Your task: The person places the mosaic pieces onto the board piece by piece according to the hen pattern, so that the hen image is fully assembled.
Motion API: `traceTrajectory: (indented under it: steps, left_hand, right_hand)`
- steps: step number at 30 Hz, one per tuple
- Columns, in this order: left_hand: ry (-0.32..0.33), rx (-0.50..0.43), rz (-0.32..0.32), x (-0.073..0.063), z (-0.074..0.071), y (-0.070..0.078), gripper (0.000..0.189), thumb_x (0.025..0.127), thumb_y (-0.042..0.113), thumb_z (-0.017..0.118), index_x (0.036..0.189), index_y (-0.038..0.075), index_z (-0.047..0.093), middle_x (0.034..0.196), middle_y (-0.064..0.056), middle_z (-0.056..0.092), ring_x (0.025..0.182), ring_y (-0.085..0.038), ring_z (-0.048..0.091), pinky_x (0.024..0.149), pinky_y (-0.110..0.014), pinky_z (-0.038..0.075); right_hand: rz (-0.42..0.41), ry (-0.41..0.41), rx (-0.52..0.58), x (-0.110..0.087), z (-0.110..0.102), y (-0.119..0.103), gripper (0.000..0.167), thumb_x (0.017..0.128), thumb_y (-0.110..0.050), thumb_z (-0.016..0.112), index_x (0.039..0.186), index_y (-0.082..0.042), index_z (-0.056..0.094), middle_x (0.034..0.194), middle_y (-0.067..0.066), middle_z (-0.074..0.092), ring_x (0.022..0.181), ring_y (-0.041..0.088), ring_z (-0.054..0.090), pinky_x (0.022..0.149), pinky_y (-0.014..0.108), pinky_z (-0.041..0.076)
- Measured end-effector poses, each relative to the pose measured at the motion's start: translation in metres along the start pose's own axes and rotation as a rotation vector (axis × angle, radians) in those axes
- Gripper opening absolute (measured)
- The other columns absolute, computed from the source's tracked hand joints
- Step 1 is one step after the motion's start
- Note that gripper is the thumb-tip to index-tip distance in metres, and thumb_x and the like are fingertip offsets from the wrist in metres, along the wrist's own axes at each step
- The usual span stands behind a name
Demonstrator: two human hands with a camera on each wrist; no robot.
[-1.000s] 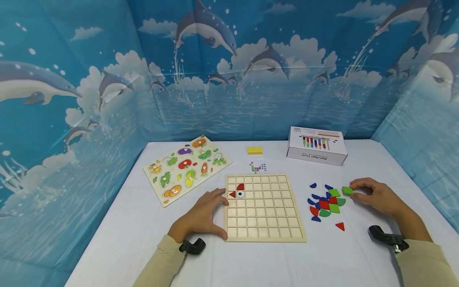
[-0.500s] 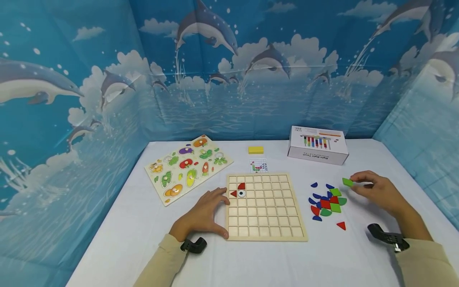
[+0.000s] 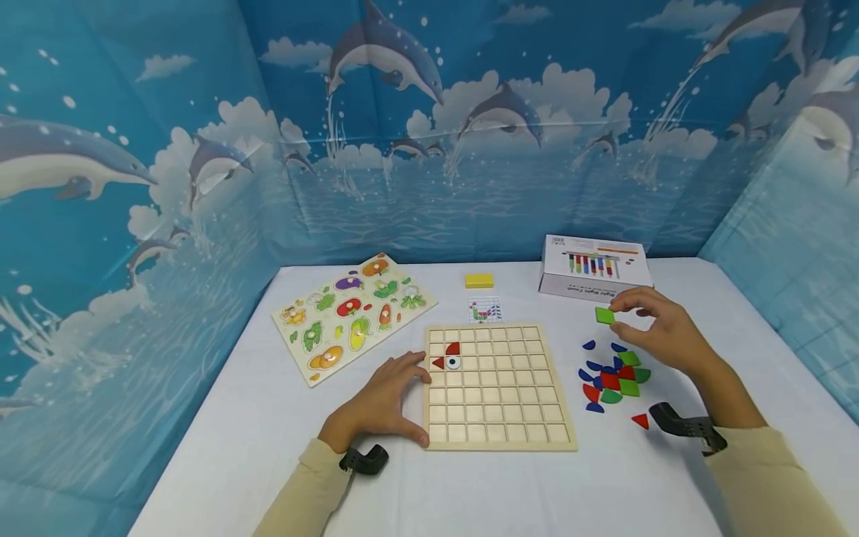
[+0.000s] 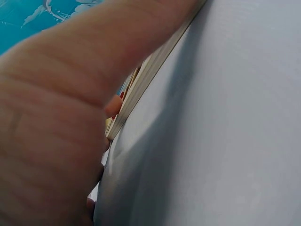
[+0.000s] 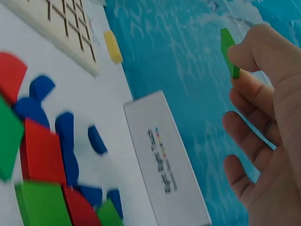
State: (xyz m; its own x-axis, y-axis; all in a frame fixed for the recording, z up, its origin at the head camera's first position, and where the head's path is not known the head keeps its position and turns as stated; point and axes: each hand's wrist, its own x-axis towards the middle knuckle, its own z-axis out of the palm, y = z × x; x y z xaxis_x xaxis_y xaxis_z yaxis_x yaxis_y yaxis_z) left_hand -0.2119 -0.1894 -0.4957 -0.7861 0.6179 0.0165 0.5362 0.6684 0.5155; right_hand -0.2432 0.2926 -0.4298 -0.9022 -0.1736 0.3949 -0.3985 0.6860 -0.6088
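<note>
My right hand [image 3: 664, 332] pinches a green square tile [image 3: 605, 315] between thumb and fingertips, raised above the table beyond the loose pieces. In the right wrist view the tile [image 5: 229, 52] appears edge-on. At the left edge of a wooden grid board [image 3: 496, 389], my left hand [image 3: 382, 406] lies spread, its thumb at the near corner and fingertips further up that side. The board bears a red quarter-round piece [image 3: 452, 348], a red triangle [image 3: 438, 363] and a white eye piece [image 3: 453, 362]. Red, green and blue pieces [image 3: 610, 381] lie clustered to its right.
A loose red triangle [image 3: 640, 421] lies near the right forearm. Behind the grid board are a pattern card [image 3: 485, 309] and a yellow block [image 3: 479, 280]. A white box [image 3: 593, 267] stands at the back right, a vegetable puzzle board [image 3: 376, 335] at left.
My right hand has lifted the green square tile away from the cluster's right side and carried it left and farther back. The left hand keeps its place at the board.
</note>
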Motion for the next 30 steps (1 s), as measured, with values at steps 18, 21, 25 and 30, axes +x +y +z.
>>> traceTrajectory:
  steps: [18,21,25,30]
  left_hand:
    - [0.005,0.007,0.0,0.0,0.0,0.001,0.09,0.056,0.069,0.089,0.125,0.026,0.051,0.164,-0.002,0.026,0.152,-0.021,0.016,0.122,-0.045,0.011]
    - [0.004,0.01,0.0,0.0,0.0,0.0,0.089,0.057,0.069,0.089,0.125,0.027,0.051,0.164,-0.002,0.026,0.152,-0.021,0.015,0.122,-0.045,0.011]
    - [0.004,0.013,-0.001,0.0,0.0,0.0,0.089,0.057,0.069,0.089,0.125,0.027,0.051,0.164,-0.002,0.026,0.152,-0.021,0.015,0.122,-0.045,0.011]
    - [0.004,0.01,-0.003,-0.001,-0.001,0.001,0.09,0.057,0.069,0.089,0.126,0.026,0.051,0.164,-0.002,0.026,0.152,-0.022,0.015,0.122,-0.046,0.011]
  right_hand:
    - [-0.28,-0.067,0.153,0.027,0.071,-0.045,0.035,0.076,0.005,0.084,0.102,-0.012,0.069,0.111,0.004,0.064,0.102,0.016,0.055,0.084,0.033,0.047]
    - [-0.298,-0.112,0.22,0.031,0.086,-0.057,0.034,0.077,0.003,0.084,0.104,-0.013,0.069,0.113,0.004,0.064,0.102,0.018,0.055,0.086,0.037,0.047]
    - [-0.353,-0.156,0.304,0.036,0.107,-0.071,0.035,0.077,0.004,0.084,0.105,-0.009,0.069,0.114,0.007,0.063,0.105,0.026,0.057,0.09,0.034,0.048]
    - [-0.387,-0.231,0.327,0.038,0.133,-0.084,0.034,0.076,0.004,0.083,0.103,-0.01,0.068,0.113,0.007,0.063,0.113,0.027,0.056,0.097,0.043,0.049]
